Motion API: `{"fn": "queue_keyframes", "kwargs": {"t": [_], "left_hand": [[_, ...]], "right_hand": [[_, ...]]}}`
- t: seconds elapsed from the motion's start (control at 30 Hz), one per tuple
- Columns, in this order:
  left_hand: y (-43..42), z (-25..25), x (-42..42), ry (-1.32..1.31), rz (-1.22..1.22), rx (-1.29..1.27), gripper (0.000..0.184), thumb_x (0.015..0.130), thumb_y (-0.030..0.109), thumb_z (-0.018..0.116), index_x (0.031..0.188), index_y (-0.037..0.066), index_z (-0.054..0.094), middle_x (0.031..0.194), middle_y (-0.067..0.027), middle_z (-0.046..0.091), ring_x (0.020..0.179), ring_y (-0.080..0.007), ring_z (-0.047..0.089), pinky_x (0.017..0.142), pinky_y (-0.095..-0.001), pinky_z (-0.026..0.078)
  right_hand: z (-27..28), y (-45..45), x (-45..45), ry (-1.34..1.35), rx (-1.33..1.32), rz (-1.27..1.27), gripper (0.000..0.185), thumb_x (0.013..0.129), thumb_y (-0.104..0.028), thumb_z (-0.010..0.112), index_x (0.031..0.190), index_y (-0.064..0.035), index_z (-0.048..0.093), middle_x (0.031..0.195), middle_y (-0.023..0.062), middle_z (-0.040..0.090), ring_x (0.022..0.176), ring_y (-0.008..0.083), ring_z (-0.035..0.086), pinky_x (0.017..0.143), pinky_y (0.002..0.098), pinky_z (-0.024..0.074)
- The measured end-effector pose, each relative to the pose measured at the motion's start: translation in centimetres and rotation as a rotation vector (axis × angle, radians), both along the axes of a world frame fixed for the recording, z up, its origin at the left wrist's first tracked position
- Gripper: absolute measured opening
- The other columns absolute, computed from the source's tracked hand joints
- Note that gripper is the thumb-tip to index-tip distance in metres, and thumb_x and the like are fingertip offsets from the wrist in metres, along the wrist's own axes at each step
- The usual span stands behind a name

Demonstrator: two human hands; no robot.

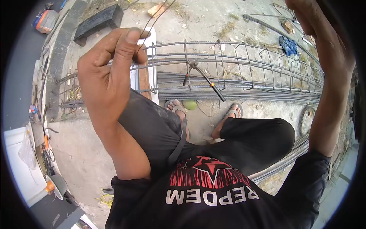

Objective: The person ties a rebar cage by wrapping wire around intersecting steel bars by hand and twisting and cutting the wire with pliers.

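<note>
Left hand [114, 63], 10 o'clock: clamped on wire [156, 23], apparently steadying it.
Right hand [322, 28], 2 o'clock: fingers cropped; cannot tell.
Pincers [203, 74], 12 o'clock: on rebar cage [249, 66], seemingly handy.

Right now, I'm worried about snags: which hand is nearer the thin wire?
Left. The left hand pinches the thin wire between thumb and fingers; the right hand is at the view's upper right, apart from the visible wire.

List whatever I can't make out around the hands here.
Head view, all:
- Right hand: fingertips cut off by the top edge; anything held is unclear.
- Thin dark wire: upper ends cut off by the top edge.
- Grey steel rebar cage: partly hidden behind the left hand.
</note>
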State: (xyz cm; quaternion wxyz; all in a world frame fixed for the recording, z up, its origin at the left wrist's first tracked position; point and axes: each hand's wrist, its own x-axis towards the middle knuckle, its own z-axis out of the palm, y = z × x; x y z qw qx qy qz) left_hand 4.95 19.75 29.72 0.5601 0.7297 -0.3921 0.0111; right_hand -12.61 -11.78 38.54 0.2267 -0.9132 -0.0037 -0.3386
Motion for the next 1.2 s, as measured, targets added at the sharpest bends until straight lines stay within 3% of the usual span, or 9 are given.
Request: {"fn": "queue_keyframes", "kwargs": {"t": [0.43,0.57,0.67,0.77,0.83,0.87,0.93,1.07,1.2], "left_hand": [[5.9,5.3,-3.2,-0.112,-0.052,0.059,0.044,0.098,0.036,0.077,0.073,0.0,0.072,0.056,0.0089,0.04,0.054,-0.0007,0.03,0.052,-0.0267,0.017],[5.1,6.8,-3.7,-0.053,-0.107,0.182,0.038,0.098,0.036,0.076,0.087,0.0,0.077,0.064,0.0051,0.054,0.06,-0.0016,0.043,0.054,-0.0238,0.03],[5.1,10.5,-3.2,0.45,-0.812,0.349,0.044,0.107,0.039,0.062,0.115,-0.002,0.074,0.086,-0.0011,0.07,0.079,-0.0067,0.06,0.071,-0.024,0.048],[5.1,8.0,-4.9,0.376,-0.448,0.147,0.038,0.105,0.033,0.066,0.091,-0.001,0.076,0.069,0.0035,0.063,0.063,-0.0057,0.053,0.057,-0.0255,0.042],[6.2,4.5,-4.0,-0.173,0.07,-0.175,0.035,0.1,0.034,0.074,0.109,0.0,0.078,0.084,-0.0017,0.068,0.077,-0.0059,0.058,0.07,-0.0225,0.047],[9.2,4.1,-3.1,-0.21,0.176,-0.105,0.038,0.102,0.03,0.071,0.128,0.002,0.072,0.104,-0.0067,0.072,0.093,-0.0108,0.064,0.088,-0.0243,0.051],[14.0,2.4,-3.6,-0.177,0.536,-0.241,0.035,0.103,0.025,0.069,0.128,0.002,0.072,0.102,-0.0057,0.073,0.09,-0.0111,0.064,0.085,-0.026,0.052],[28.1,-12.7,-6.0,0.093,0.904,-0.04,0.027,0.103,0.019,0.068,0.123,0.001,0.072,0.099,-0.0068,0.075,0.086,-0.0126,0.065,0.08,-0.0287,0.053],[33.2,-30.7,-20.9,0.358,1.024,0.589,0.052,0.093,0.041,0.076,0.13,0.005,0.068,0.115,-0.0209,0.073,0.106,-0.0366,0.07,0.093,-0.0442,0.055]], "right_hand": [[3.4,7.0,-6.6,-0.263,0.071,-0.064,0.02,0.104,-0.022,0.067,0.109,-0.0037,0.074,0.071,-0.0017,0.059,0.058,0.0038,0.045,0.049,0.0205,0.0356],[3.7,8.0,-4.4,-0.337,0.16,-0.073,0.021,0.104,-0.023,0.066,0.109,-0.004,0.074,0.071,-0.0016,0.058,0.057,0.0041,0.043,0.048,0.0208,0.0345],[3.7,8.3,-2.8,-0.363,0.198,-0.051,0.021,0.105,-0.023,0.066,0.109,-0.0043,0.074,0.071,-0.0016,0.057,0.056,0.0043,0.042,0.047,0.021,0.0338],[3.5,8.7,-1.4,-0.374,0.235,-0.027,0.022,0.105,-0.024,0.065,0.109,-0.0045,0.074,0.071,-0.0015,0.057,0.055,0.0045,0.04,0.047,0.0212,0.033],[3.3,8.5,-0.7,-0.381,0.261,-0.002,0.022,0.105,-0.024,0.065,0.109,-0.0047,0.074,0.071,-0.0015,0.056,0.055,0.0046,0.039,0.046,0.0214,0.0325],[3.1,8.4,-0.2,-0.386,0.277,0.012,0.022,0.105,-0.025,0.065,0.109,-0.0048,0.074,0.071,-0.0015,0.056,0.054,0.0046,0.039,0.046,0.0214,0.0322],[2.9,8.4,0.8,-0.381,0.299,0.043,0.022,0.105,-0.025,0.065,0.109,-0.0049,0.074,0.071,-0.0014,0.056,0.054,0.0048,0.038,0.045,0.0216,0.0317],[3.1,10.4,4.1,-0.361,0.393,0.168,0.023,0.106,-0.026,0.064,0.11,-0.0052,0.073,0.071,-0.0014,0.055,0.053,0.005,0.036,0.044,0.0219,0.0307],[1.1,11.3,10.0,-0.241,0.376,0.309,0.025,0.107,-0.029,0.06,0.119,-0.0088,0.07,0.091,0.001,0.056,0.075,0.0089,0.039,0.064,0.0273,0.0319]]}}
